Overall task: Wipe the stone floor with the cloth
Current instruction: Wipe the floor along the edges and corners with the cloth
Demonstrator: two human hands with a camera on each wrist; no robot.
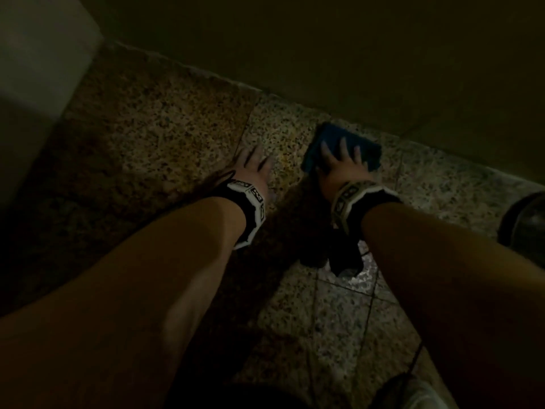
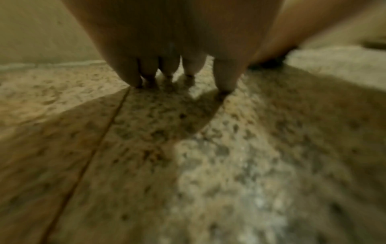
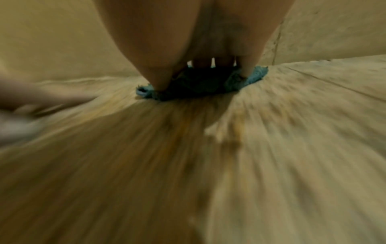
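- right hand (image 1: 342, 163) pressing flat, fingers spread straight, on blue cloth (image 1: 330, 134) on stone floor (image 1: 165, 128) beside the wall (image 1: 383, 69).
- left hand (image 1: 253, 166) flat on floor, fingers straight, just beside the cloth.

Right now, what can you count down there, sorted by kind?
Hands: 2, left hand flat on the stone floor, right hand pressing the cloth
Blue cloths: 1
Wrist bands: 2
Total: 5

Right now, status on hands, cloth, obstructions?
Left hand flat on bare stone floor. Right hand spread, pressing blue cloth by the wall. Nothing blocking.
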